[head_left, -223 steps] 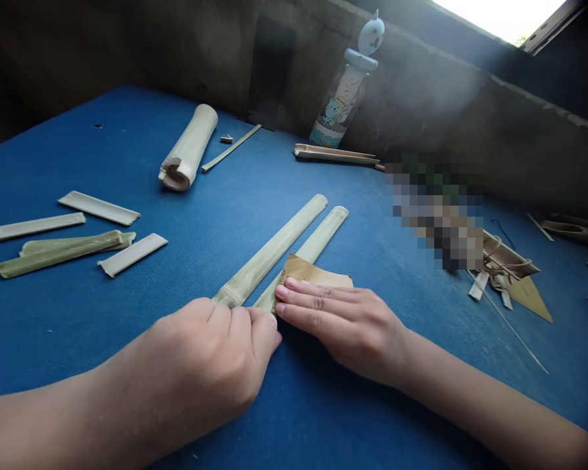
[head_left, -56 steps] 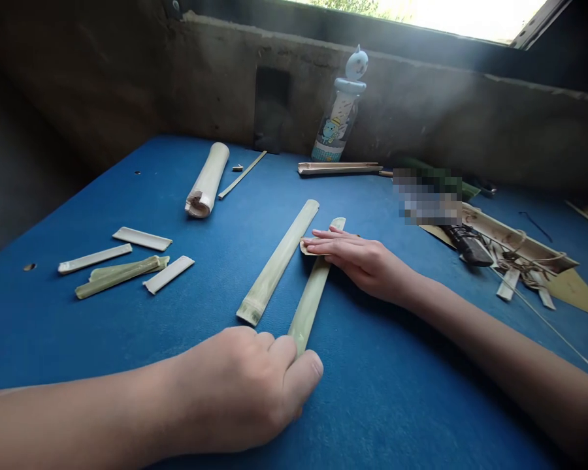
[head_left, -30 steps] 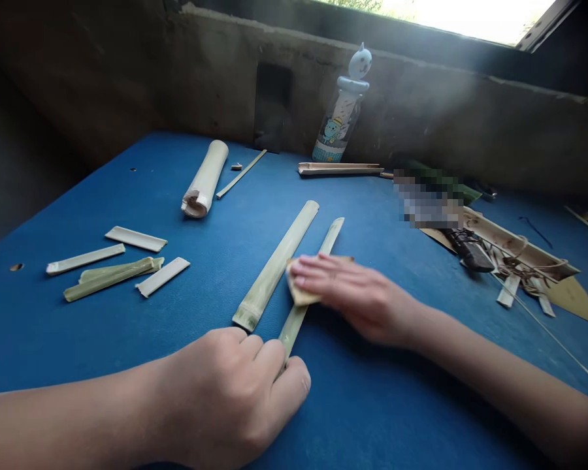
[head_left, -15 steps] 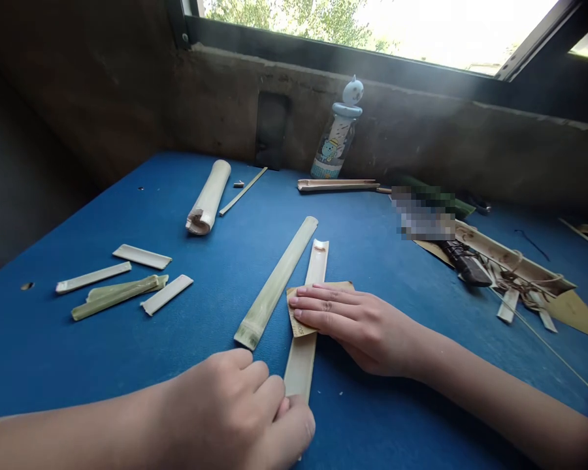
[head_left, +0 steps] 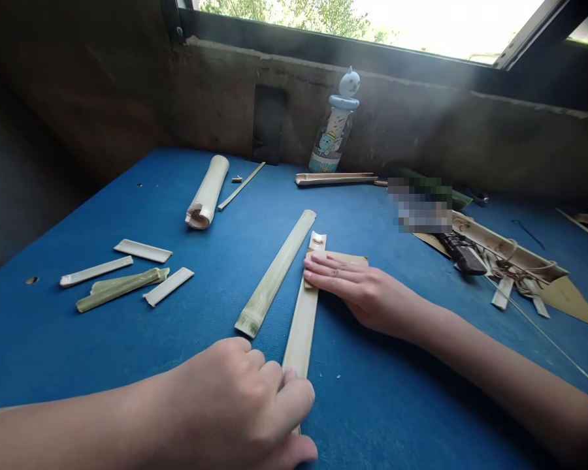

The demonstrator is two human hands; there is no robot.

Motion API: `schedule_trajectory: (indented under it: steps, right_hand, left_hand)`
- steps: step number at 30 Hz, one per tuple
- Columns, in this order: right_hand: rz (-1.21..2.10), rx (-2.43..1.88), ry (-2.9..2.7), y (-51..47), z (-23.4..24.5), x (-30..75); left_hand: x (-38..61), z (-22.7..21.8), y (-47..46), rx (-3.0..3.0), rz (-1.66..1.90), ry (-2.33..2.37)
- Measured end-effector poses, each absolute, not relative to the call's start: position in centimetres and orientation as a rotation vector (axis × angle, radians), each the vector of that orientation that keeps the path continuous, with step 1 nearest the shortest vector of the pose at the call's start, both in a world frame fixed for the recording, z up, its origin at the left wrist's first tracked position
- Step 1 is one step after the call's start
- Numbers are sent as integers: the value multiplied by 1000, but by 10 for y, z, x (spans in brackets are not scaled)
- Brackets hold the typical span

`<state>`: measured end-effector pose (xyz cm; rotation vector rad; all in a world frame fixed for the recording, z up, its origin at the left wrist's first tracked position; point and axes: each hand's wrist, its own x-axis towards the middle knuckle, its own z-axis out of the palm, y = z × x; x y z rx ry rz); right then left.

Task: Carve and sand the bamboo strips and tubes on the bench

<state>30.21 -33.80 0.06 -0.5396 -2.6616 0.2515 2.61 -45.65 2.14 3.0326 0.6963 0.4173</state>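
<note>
Two long split bamboo strips lie side by side on the blue table [head_left: 372, 405]. My left hand [head_left: 240, 408] is closed round the near end of the right-hand bamboo strip [head_left: 304, 313], which now lies pale hollow side up. My right hand [head_left: 357, 287] rests with flat, stretched fingers on a piece of brown sandpaper [head_left: 345, 258], pressing it onto the far part of that strip. The other strip [head_left: 274, 274] lies untouched just to the left, green side up.
Several short bamboo slats [head_left: 127, 277] lie at the left. A bamboo tube [head_left: 208, 190] and a thin sliver [head_left: 242, 185] lie at the back. A cartoon-topped bottle [head_left: 336, 124] stands by the concrete wall. Scraps, string and a dark-handled tool [head_left: 463, 251] clutter the right.
The held strip was rolled over from green side to pale hollow side up. My right hand slid the sandpaper back along it, then forward toward the far end.
</note>
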Motion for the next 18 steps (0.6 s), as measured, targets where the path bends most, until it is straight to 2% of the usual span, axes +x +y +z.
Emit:
schedule_trajectory:
  steps: [6,14,18]
  right_hand:
    - [458,-321,-2667,-372,13,282]
    - [303,-170,-2676,-388,16,276]
    - [436,-168,-2662,-391,18,273]
  left_hand:
    - [27,20,-455,2935,489,725]
    - [23,27,-458,3069,205,614]
    - [25,29,-466,3219,296,661]
